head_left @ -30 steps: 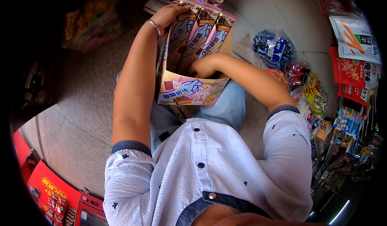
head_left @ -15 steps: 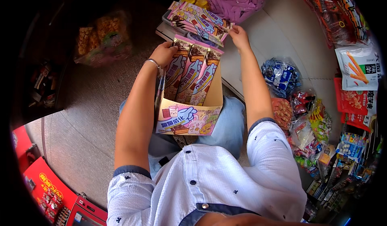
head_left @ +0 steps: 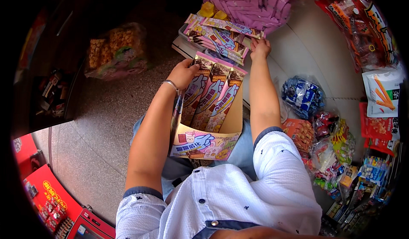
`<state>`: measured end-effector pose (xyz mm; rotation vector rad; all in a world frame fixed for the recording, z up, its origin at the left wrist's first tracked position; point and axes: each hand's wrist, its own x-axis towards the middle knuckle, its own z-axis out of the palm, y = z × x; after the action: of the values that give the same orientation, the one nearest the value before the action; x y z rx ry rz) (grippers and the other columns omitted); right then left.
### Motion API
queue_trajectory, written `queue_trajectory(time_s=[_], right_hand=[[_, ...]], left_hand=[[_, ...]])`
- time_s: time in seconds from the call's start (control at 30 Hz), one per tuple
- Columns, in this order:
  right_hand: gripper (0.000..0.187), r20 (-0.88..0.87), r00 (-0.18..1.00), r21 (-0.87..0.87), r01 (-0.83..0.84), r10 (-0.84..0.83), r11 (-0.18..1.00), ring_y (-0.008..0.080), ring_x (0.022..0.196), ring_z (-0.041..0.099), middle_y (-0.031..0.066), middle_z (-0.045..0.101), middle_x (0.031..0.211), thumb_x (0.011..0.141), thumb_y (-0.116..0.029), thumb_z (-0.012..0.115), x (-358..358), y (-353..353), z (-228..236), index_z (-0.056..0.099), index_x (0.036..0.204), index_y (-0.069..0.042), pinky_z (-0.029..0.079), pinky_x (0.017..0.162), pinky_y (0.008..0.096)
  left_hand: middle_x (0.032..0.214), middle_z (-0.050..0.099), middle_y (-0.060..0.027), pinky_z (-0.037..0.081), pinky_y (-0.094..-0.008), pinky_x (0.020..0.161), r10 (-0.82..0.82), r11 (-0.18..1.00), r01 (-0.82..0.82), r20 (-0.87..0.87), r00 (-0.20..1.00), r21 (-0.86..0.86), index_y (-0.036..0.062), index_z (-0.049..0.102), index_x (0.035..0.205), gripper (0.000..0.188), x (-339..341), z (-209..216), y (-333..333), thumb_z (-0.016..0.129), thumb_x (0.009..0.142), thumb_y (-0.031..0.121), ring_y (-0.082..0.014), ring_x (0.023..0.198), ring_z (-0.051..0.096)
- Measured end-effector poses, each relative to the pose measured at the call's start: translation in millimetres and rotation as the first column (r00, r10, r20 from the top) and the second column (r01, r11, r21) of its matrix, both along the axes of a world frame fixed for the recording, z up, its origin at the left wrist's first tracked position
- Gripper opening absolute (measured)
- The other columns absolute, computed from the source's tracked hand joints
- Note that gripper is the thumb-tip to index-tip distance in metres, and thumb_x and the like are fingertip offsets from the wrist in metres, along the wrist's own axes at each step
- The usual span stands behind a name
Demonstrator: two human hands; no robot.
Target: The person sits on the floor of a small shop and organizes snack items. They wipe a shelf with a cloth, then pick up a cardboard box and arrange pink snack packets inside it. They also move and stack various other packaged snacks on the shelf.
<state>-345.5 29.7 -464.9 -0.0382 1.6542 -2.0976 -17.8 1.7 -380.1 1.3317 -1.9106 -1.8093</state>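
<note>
Printed characters mark the open box [head_left: 206,147], slim packets [head_left: 211,96] and a red panel [head_left: 57,194].

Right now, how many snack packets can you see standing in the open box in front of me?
3: the left packet, nearest your left hand; the middle packet; and the right packet. More may be hidden behind them.

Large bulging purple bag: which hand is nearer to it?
Right. The right hand is just short of the bag, at the right end of a long pink printed packet; the left hand is farther back, at the open pink cardboard box's upper left edge.
</note>
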Motion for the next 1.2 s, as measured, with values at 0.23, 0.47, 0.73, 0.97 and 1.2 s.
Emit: queue_trajectory(time_s=[0.23, 0.47, 0.73, 0.97, 1.2], right_hand=[[0.013, -0.346, 0.937, -0.333, -0.177, 0.054, 0.926, 0.0267, 0.078, 0.063, 0.0141, 0.061, 0.09, 0.093, -0.016, 0.043, 20, 50, 134, 0.045, 0.097, -0.004, 0.054, 0.059, 0.0356], [0.011, -0.392, 0.887, -0.311, -0.378, 0.244, 0.872, 0.0202, 0.079, 0.063, 0.0082, 0.064, 0.088, 0.092, -0.018, 0.046, 36, 112, 197, 0.053, 0.094, -0.01, 0.045, 0.053, 0.0276], [0.01, -0.343, 0.812, -0.213, -0.558, 0.473, 0.802, 0.0188, 0.075, 0.062, 0.007, 0.064, 0.087, 0.092, -0.017, 0.047, 57, 114, 188, 0.053, 0.093, -0.009, 0.045, 0.052, 0.0271], [0.011, -0.32, 0.82, -0.216, -0.551, 0.475, 0.806, 0.0162, 0.073, 0.061, 0.0057, 0.064, 0.086, 0.091, -0.018, 0.047, 52, 112, 180, 0.054, 0.094, -0.009, 0.044, 0.053, 0.0266], [0.012, -0.302, 0.842, -0.233, -0.521, 0.448, 0.821, 0.015, 0.072, 0.059, 0.005, 0.063, 0.084, 0.091, -0.02, 0.049, 58, 107, 179, 0.054, 0.092, -0.01, 0.045, 0.053, 0.0272]], left_hand=[[0.089, 0.062, -0.0136, 0.044, -0.031, 0.074, 0.039, 0.997, -0.032, -0.102, 0.994, 0.07, -0.0024, 0.057, 0.104, 0.037, -8, -3, 0, 0.048, 0.088, 0.03, -0.0202, 0.082, 0.058], [0.09, 0.062, -0.0145, 0.043, -0.0298, 0.077, 0.035, 0.996, -0.024, -0.131, 0.991, 0.083, -0.0028, 0.057, 0.106, 0.046, -15, -17, -6, 0.038, 0.09, 0.037, -0.0215, 0.081, 0.058], [0.105, 0.061, -0.0123, 0.045, -0.0245, 0.077, 0.07, 0.984, -0.042, -0.156, 0.985, 0.174, 0.0003, 0.052, 0.12, 0.038, -10, -7, -4, 0.039, 0.09, 0.02, -0.0131, 0.088, 0.058], [0.119, 0.054, -0.0118, 0.046, -0.0261, 0.083, 0.054, 0.979, -0.02, -0.166, 0.985, 0.203, -0.0013, 0.048, 0.123, 0.037, -8, 8, -2, 0.043, 0.092, 0.018, -0.0152, 0.1, 0.056], [0.121, 0.052, -0.0119, 0.046, -0.0262, 0.085, 0.04, 0.979, -0.006, -0.165, 0.985, 0.203, -0.0018, 0.048, 0.123, 0.037, -9, 1, -5, 0.043, 0.092, 0.017, -0.015, 0.1, 0.056]])
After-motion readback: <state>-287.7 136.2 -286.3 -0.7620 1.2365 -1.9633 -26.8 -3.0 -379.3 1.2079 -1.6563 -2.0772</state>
